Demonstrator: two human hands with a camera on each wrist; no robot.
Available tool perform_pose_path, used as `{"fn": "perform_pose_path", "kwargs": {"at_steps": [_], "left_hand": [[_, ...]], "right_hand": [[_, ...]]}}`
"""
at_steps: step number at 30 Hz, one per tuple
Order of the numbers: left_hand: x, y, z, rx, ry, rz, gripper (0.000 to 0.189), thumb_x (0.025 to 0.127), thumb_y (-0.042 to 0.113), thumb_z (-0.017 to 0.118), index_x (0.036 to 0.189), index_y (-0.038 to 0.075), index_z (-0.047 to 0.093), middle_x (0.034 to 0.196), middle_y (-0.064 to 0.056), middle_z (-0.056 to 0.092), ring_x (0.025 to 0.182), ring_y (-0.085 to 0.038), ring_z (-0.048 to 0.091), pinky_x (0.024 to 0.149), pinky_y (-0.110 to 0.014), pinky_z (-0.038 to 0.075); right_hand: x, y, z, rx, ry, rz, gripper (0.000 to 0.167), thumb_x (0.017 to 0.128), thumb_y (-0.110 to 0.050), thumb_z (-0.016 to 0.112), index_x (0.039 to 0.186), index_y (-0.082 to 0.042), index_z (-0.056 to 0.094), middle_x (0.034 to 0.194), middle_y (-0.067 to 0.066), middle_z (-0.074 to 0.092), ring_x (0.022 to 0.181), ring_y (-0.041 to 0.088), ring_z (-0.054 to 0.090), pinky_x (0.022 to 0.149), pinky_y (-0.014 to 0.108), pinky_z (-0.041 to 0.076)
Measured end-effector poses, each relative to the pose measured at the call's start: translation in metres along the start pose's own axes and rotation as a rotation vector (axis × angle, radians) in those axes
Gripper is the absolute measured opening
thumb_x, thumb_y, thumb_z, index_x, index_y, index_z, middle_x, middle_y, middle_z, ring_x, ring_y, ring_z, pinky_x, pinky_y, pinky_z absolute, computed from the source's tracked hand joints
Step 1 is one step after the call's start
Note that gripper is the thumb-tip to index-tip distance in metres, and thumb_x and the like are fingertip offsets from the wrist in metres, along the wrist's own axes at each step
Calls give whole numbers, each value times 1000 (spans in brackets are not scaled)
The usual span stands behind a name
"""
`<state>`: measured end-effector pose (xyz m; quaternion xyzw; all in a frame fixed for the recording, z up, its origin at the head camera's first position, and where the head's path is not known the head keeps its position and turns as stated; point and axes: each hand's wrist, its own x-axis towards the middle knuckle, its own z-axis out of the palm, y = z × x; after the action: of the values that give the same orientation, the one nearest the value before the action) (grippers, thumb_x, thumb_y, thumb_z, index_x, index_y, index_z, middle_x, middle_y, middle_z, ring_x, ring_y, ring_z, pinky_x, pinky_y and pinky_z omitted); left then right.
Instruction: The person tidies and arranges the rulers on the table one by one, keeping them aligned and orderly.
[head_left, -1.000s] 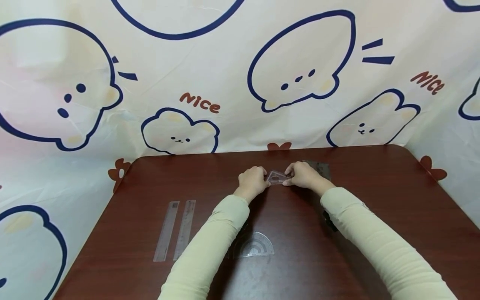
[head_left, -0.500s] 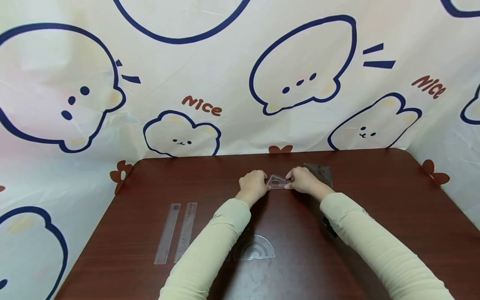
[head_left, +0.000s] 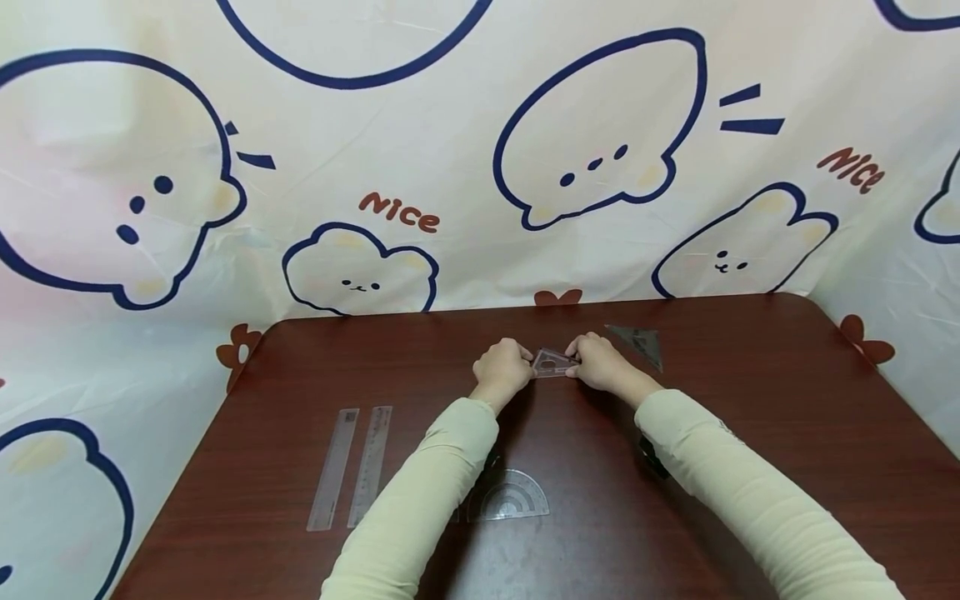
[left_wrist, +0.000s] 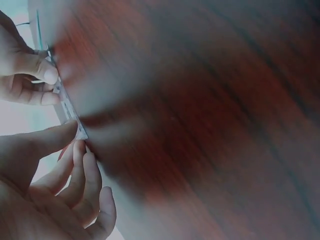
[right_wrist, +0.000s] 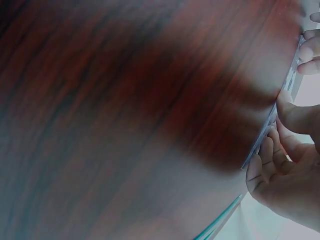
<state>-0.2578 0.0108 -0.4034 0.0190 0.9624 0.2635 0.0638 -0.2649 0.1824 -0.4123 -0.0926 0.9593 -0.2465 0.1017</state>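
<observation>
In the head view a small clear set square (head_left: 552, 363) lies low over the far middle of the table, with a hand at each end. My left hand (head_left: 502, 368) pinches its left end between thumb and fingers. The opposite end is pinched by my right hand (head_left: 602, 362), whose fingers hide that corner. Seen from the left wrist, the set square (left_wrist: 69, 107) appears almost edge-on, close to the wood. The right wrist view shows the thumb and curled fingers of the right hand (right_wrist: 285, 165) along its edge.
A second set square (head_left: 645, 342) lies just behind the right wrist. Two clear straight rulers (head_left: 333, 471) lie side by side on the left of the brown table (head_left: 600, 533). Nearer to me is a clear protractor (head_left: 512, 497), partly behind the left sleeve. A printed cloth (head_left: 465, 150) hangs behind.
The right hand has shifted very slightly left, and more of the second set square shows behind it. Both hands keep their pinch on the small set square.
</observation>
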Motion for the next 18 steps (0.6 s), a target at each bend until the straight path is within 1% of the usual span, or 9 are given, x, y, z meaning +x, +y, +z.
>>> {"fn": "perform_pose_path", "kwargs": {"at_steps": [4, 10, 14, 18], "left_hand": [[1, 0, 1, -5, 12, -11, 18, 87, 24, 76, 105, 20, 79, 103, 4, 74, 94, -24, 67, 82, -43, 47], [0, 1, 1, -7, 11, -12, 19, 86, 26, 78, 104, 20, 79, 104, 3, 74, 93, -24, 67, 83, -43, 46], [-1, 0, 0, -16, -7, -14, 22, 84, 26, 80, 105, 20, 79, 103, 4, 74, 93, -23, 67, 82, -43, 46], [1, -2, 0, -25, -31, -1, 27, 81, 24, 84, 106, 19, 77, 98, 7, 74, 93, -19, 66, 83, -41, 46]], "right_hand": [[-1, 0, 0, 8, -3, 7, 25, 95, -12, 68, 115, 3, 62, 103, 16, 53, 96, 30, 49, 88, 43, 43], [-1, 2, 1, 6, -6, -8, 24, 95, -11, 67, 114, 3, 61, 102, 16, 53, 95, 31, 50, 86, 43, 43], [0, 2, 1, 10, -4, -13, 24, 95, -11, 67, 113, 3, 61, 103, 16, 53, 96, 30, 51, 87, 43, 44], [0, 4, 1, 21, -3, -15, 24, 96, -11, 67, 114, 4, 60, 105, 18, 53, 97, 31, 52, 87, 44, 45]]}}
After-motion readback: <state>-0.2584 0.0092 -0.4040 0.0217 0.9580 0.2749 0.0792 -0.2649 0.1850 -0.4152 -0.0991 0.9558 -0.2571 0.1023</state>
